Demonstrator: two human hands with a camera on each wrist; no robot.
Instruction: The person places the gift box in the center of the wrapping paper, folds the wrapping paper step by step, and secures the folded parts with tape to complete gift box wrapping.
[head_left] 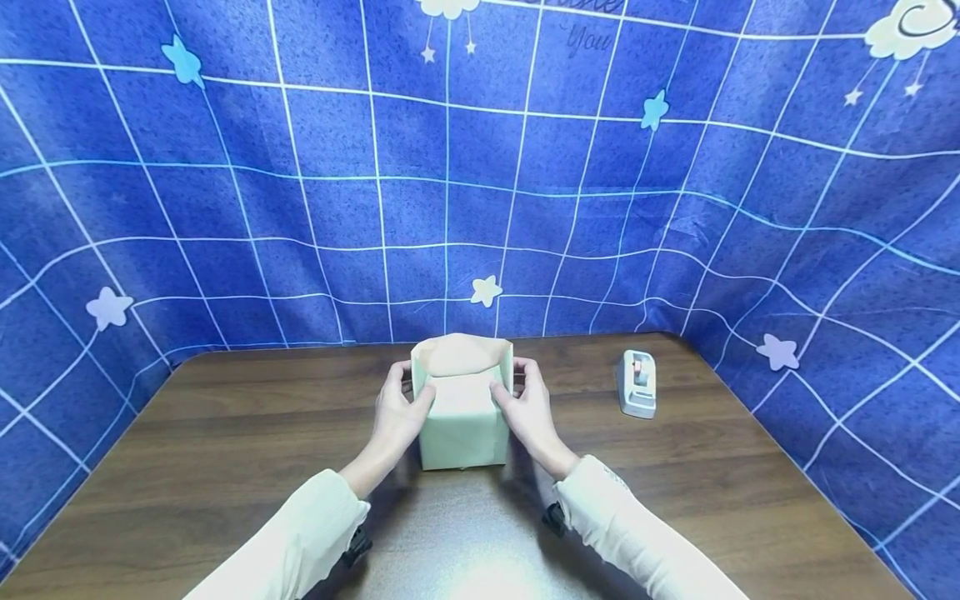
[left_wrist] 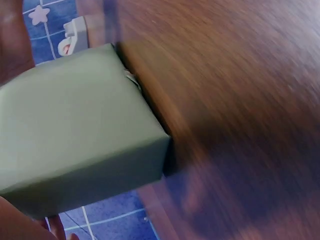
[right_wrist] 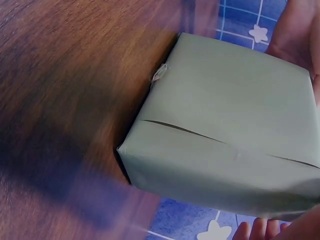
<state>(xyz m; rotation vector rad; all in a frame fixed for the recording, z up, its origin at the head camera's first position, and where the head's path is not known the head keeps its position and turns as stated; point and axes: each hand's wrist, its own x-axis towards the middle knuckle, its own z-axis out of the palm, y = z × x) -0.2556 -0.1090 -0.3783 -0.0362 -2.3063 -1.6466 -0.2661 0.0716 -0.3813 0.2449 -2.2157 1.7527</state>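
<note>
A box wrapped in pale green paper stands at the middle of the table, its paper rising in loose flaps at the top. My left hand grips its left side, thumb on the front near the upper edge and fingers round the side. On the opposite side my right hand holds it the same way, with its fingers partly hidden. In the right wrist view a paper seam gapes a little along the wrapping, and a bit of clear tape sticks out at the bottom edge.
A white tape dispenser stands on the brown wooden table to the right of the box. Behind the table and along its sides hangs a blue curtain with white grid lines and stars.
</note>
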